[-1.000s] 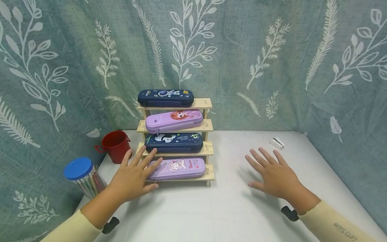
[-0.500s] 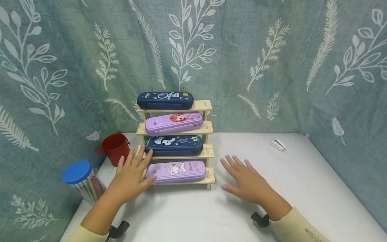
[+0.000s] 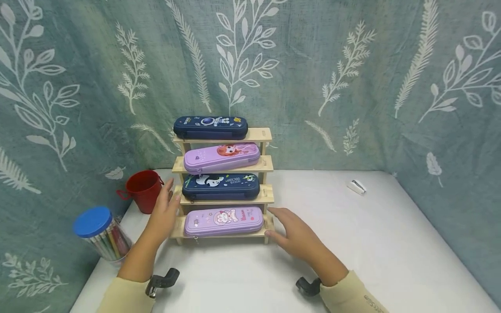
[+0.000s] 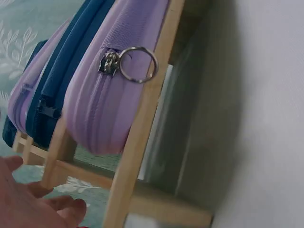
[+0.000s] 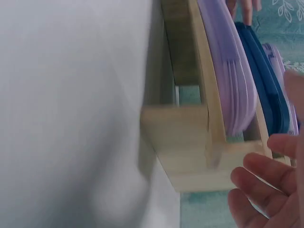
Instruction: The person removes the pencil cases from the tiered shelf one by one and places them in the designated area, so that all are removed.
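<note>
A stepped wooden rack (image 3: 267, 193) carries a pencil case on each tier. From the top come a navy astronaut pencil case (image 3: 210, 128), a lilac one with a red-haired girl (image 3: 222, 158), a navy panda pencil case (image 3: 221, 187) and a lilac bunny pencil case (image 3: 224, 221). My left hand (image 3: 162, 219) is at the rack's left side, its loosely bent fingers (image 4: 57, 206) close to the wooden frame. On the opposite side is my right hand (image 3: 297, 234), fingers (image 5: 256, 185) slightly bent beside the rack's end. Neither hand holds anything.
A red cup (image 3: 144, 191) with a side handle stands left of the rack. In front of it is a clear jar of pencils (image 3: 109, 241) with a blue lid. A small white stapler (image 3: 356, 187) lies at the back right of the white table (image 3: 375, 248).
My right hand has moved left to the rack's right side. My left hand has drawn back from in front of the cases and turned to the rack's left side.
</note>
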A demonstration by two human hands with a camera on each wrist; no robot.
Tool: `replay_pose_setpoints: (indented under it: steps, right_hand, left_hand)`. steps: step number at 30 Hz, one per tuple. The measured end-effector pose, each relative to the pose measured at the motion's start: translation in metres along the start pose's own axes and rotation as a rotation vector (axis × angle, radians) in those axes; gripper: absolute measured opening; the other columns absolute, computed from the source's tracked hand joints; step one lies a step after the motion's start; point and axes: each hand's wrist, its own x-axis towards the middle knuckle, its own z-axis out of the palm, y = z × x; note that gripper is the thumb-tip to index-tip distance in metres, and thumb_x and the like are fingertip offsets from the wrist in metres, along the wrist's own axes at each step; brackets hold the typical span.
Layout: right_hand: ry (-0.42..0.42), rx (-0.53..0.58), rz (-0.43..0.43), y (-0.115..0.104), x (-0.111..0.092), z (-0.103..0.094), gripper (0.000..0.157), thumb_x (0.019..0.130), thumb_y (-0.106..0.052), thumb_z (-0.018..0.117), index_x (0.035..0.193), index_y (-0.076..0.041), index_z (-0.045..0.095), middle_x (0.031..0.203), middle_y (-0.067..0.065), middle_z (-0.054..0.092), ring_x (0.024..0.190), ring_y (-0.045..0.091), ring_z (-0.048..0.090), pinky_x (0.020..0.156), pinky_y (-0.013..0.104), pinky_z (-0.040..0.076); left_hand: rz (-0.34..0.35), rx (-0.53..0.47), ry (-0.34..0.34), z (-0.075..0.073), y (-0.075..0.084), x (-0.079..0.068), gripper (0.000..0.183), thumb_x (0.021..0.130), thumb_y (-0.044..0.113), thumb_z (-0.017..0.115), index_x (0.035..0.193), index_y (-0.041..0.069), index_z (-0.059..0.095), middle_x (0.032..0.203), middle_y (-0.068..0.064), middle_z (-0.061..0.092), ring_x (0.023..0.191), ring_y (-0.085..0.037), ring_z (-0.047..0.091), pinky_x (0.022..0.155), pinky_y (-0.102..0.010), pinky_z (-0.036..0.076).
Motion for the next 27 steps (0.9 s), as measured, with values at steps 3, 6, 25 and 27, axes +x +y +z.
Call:
replay_pose_setpoints:
  steps: [3, 6, 25, 27]
  right_hand:
    - [0.029, 0.043, 0.026, -0.006, 0.004, 0.009, 0.067, 0.098, -0.039, 0.073, 0.153, -0.008, 0.051, 0.154, 0.010, 0.055, 0.145, 0.031, 0.050, 0.120, 0.052, 0.041]
    - [0.057, 0.068, 0.054, -0.011, 0.007, 0.015, 0.066, 0.096, -0.036, 0.077, 0.152, -0.009, 0.052, 0.154, 0.010, 0.054, 0.146, 0.029, 0.049, 0.121, 0.049, 0.039]
    - [0.103, 0.113, 0.194, -0.042, 0.022, 0.039, 0.090, 0.082, -0.045, 0.089, 0.153, -0.006, 0.050, 0.141, 0.010, 0.053, 0.129, 0.023, 0.056, 0.115, 0.044, 0.046]
    - [0.092, 0.137, 0.235, -0.043, 0.022, 0.041, 0.094, 0.079, -0.049, 0.090, 0.154, -0.007, 0.050, 0.136, 0.009, 0.051, 0.121, 0.021, 0.056, 0.111, 0.043, 0.049]
  left_hand:
    - [-0.075, -0.128, 0.011, 0.005, -0.003, 0.007, 0.061, 0.113, 0.028, 0.031, 0.170, 0.018, 0.009, 0.176, -0.011, 0.015, 0.162, -0.036, 0.014, 0.128, -0.060, 0.019]
    - [-0.138, -0.242, 0.014, 0.010, -0.008, 0.014, 0.058, 0.113, 0.026, 0.027, 0.169, 0.018, 0.013, 0.176, -0.008, 0.016, 0.162, -0.031, 0.016, 0.128, -0.058, 0.021]
    - [-0.170, -0.359, -0.081, 0.014, -0.039, 0.027, 0.058, 0.114, 0.029, 0.025, 0.168, 0.041, 0.008, 0.177, 0.005, 0.003, 0.162, -0.029, 0.009, 0.127, -0.064, 0.019]
    - [-0.190, -0.348, -0.077, 0.013, -0.039, 0.026, 0.058, 0.113, 0.031, 0.025, 0.167, 0.045, 0.010, 0.177, 0.007, 0.002, 0.163, -0.028, 0.006, 0.128, -0.064, 0.016]
